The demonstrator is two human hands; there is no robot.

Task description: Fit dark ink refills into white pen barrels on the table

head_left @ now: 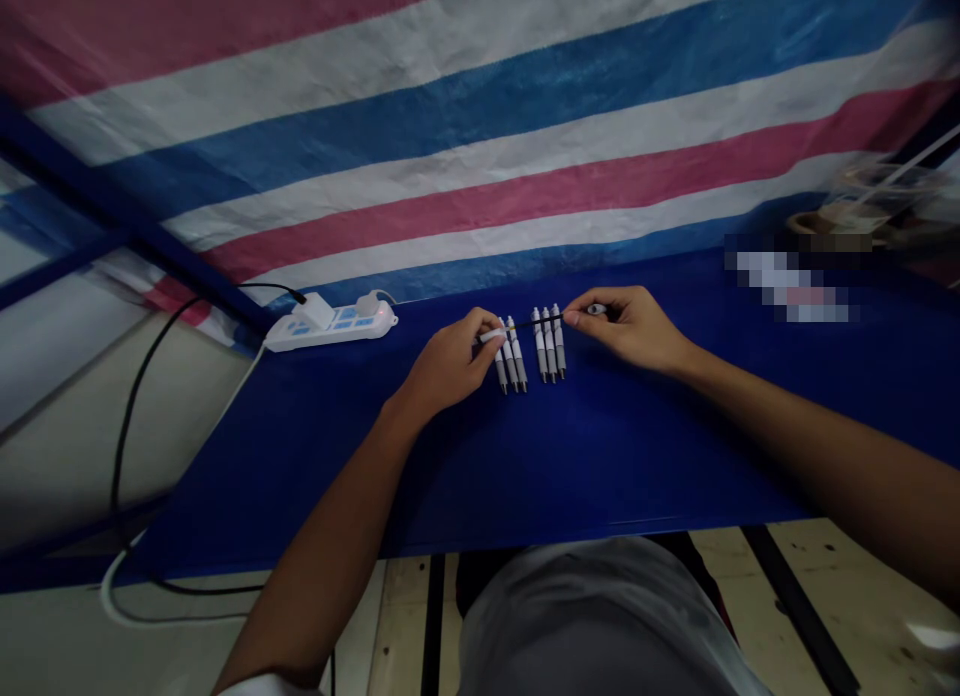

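Observation:
Over the table, my left hand (460,354) pinches a white pen barrel (493,334). A thin dark pen refill (534,323) stretches between my hands, its left end at the barrel's opening. My right hand (630,324) grips the refill's other end between thumb and finger. A small grey-and-white pen piece (597,309) also shows within the right hand's fingers. Under the refill lie two groups of white pens with grey grips, a left group (515,361) partly hidden by my left hand and a right group (550,351), three in a row.
A white power strip (330,326) with plugs and a black cable (131,416) occupies the blue table's (600,456) back left. Striped sheeting (480,126) hangs behind. At the back right are a blurred-out item (795,286) and a roundish container (862,211).

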